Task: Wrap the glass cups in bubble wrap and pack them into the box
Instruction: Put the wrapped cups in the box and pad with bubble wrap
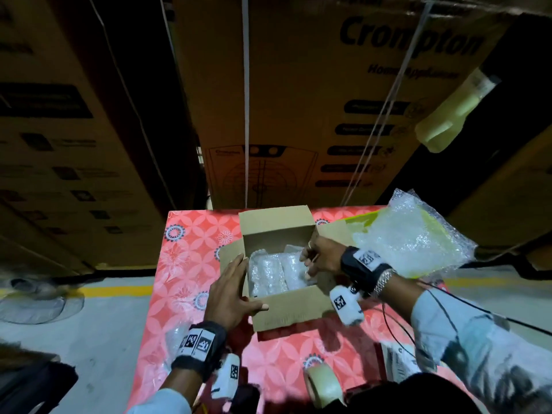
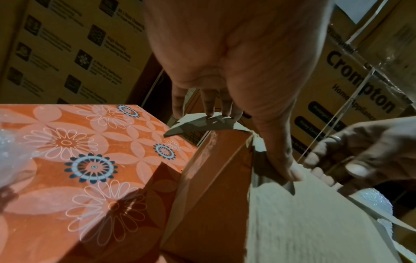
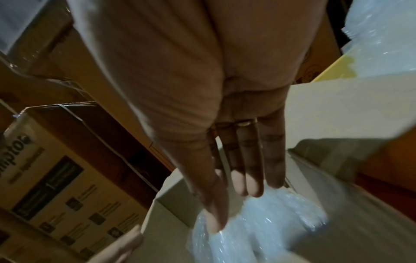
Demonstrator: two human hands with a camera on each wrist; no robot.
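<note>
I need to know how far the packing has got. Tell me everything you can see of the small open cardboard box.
The box is small, plain brown cardboard, upright on the flowered cloth with all four flaps open. Bubble-wrapped bundles lie side by side inside. The left hand rests flat on its left wall and near corner, thumb on the near flap. The right hand reaches in from the right, fingers straight, touching the bundles. No tape shows on it.

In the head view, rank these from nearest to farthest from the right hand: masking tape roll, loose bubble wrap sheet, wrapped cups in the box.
From the right hand:
1. Wrapped cups, under its fingertips, inside the box.
2. Loose bubble wrap sheet, far right.
3. Masking tape roll, near table edge.
</note>
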